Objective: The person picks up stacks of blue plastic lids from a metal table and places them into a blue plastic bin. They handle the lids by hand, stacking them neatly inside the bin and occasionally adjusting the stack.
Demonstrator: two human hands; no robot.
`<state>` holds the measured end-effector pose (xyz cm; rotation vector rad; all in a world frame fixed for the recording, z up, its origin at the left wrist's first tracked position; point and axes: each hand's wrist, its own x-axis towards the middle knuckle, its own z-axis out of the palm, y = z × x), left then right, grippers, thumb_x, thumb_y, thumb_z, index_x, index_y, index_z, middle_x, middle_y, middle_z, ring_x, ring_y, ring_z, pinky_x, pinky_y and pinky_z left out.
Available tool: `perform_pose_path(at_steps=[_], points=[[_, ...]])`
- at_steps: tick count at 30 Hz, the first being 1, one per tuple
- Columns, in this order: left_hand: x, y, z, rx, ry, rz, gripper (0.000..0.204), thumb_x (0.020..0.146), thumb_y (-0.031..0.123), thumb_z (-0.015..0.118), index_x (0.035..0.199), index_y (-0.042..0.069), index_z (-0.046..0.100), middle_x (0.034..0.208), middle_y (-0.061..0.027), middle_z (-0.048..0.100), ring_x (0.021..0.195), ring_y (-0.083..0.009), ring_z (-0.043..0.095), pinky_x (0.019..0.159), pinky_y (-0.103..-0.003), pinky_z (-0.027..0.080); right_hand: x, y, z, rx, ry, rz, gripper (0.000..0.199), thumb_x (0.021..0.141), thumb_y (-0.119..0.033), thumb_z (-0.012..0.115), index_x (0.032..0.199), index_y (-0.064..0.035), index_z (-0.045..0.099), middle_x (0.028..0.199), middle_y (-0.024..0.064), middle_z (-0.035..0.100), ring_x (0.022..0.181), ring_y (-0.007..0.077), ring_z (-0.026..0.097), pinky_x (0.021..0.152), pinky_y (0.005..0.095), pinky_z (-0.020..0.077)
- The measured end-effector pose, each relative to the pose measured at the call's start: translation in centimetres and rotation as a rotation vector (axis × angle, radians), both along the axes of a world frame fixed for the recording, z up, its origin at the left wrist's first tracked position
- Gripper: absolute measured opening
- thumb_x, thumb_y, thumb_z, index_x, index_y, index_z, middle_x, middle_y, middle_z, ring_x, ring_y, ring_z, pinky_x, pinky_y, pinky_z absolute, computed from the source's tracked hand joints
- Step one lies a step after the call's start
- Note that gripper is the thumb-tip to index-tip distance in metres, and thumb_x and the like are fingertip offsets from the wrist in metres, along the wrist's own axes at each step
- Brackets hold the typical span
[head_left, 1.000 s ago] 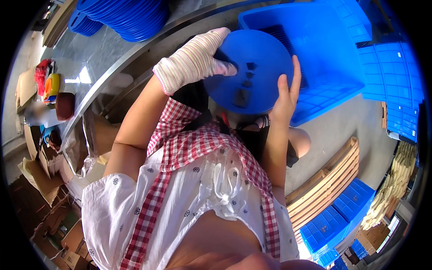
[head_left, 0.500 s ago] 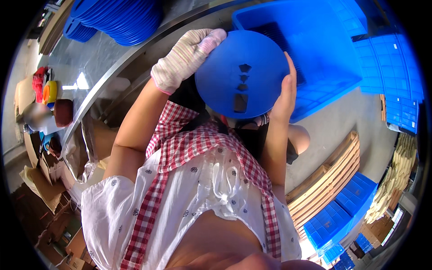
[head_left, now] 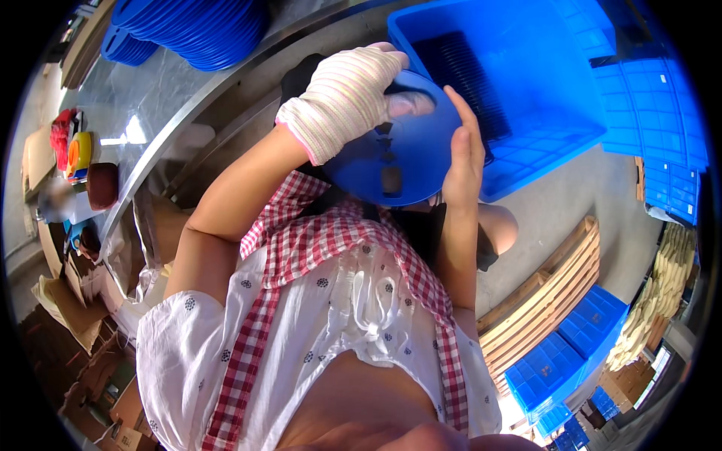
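A round blue plastic disc with several small cut-out holes in a row is in front of me, tilted. My left hand, in a striped knit glove, grips its upper left rim, with the gloved thumb lying across the face. My bare right hand holds the right edge, its thumb and fingers up along the rim. Just beyond, a large blue crate stands open, holding a dark ribbed row of thin pieces along its near left side.
Stacked blue discs sit on the metal-edged table at far left, with a yellow roll nearby. To the right are a wooden pallet, blue bins and more stacked blue crates. Cardboard lies at lower left.
My left hand has shifted right and over the disc's face, its thumb now across it. The disc has tilted and moved slightly left and down, uncovering more of the crate's dark row.
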<state>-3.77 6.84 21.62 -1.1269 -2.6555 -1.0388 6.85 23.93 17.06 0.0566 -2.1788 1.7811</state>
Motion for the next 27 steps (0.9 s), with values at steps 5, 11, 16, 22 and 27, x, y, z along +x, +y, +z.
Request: perform_pose_path(at_steps=[5, 11, 16, 22, 27], points=[[-1.7, -1.0, -0.4, 0.379, -0.553, -0.129, 0.038, 0.093, 0.036, 0.060, 0.099, 0.000, 0.068, 0.080, -0.0087, 0.068, 0.071, -0.0173, 0.065, 0.065, -0.030, 0.052, -0.2, 0.1, 0.0, -0.020, 0.032, 0.020, 0.058, 0.101, -0.048, 0.030, 0.133, -0.0035, 0.050, 0.133, 0.0149, 0.052, 0.121, 0.0252, 0.051, 0.102, 0.0336, 0.0394], [-1.8, -2.9, 0.1, 0.323, -0.776, -0.063, 0.049, 0.088, 0.049, 0.061, 0.099, 0.002, 0.068, 0.081, -0.0067, 0.064, 0.076, -0.0135, 0.062, 0.071, -0.029, 0.052, -0.7, 1.5, -0.4, -0.325, -0.206, 0.009, 0.057, 0.103, -0.041, 0.022, 0.127, 0.0006, 0.052, 0.117, 0.0125, 0.061, 0.108, 0.0199, 0.058, 0.091, 0.0290, 0.0477], [-1.9, -2.8, -0.8, 0.242, -0.581, -0.192, 0.046, 0.083, 0.044, 0.068, 0.101, 0.003, 0.066, 0.083, -0.0066, 0.064, 0.081, -0.0166, 0.063, 0.073, -0.030, 0.052, -1.4, 0.9, -0.6, -0.325, -0.179, -0.019, 0.057, 0.103, -0.044, 0.023, 0.125, -0.0027, 0.056, 0.107, 0.0102, 0.064, 0.095, 0.0151, 0.061, 0.083, 0.0260, 0.0498], [-0.2, 1.0, 0.4, -0.151, -0.138, -0.156, 0.043, 0.071, 0.028, 0.076, 0.103, 0.003, 0.063, 0.094, -0.0146, 0.064, 0.088, -0.0323, 0.064, 0.080, -0.037, 0.052, -1.0, 0.0, -0.4, -0.127, -0.159, -0.021, 0.058, 0.102, -0.046, 0.028, 0.118, -0.0007, 0.061, 0.108, 0.0115, 0.064, 0.099, 0.0207, 0.061, 0.087, 0.0288, 0.0481], [-1.9, 1.1, -2.0, 0.096, 0.009, -0.271, 0.029, 0.086, 0.028, 0.066, 0.102, 0.004, 0.066, 0.091, -0.0141, 0.065, 0.084, -0.0290, 0.064, 0.077, -0.036, 0.053, -0.5, -0.5, 0.0, -0.170, -0.189, -0.042, 0.057, 0.103, -0.044, 0.029, 0.118, 0.0025, 0.059, 0.107, 0.0111, 0.064, 0.097, 0.0183, 0.060, 0.088, 0.0278, 0.0455]])
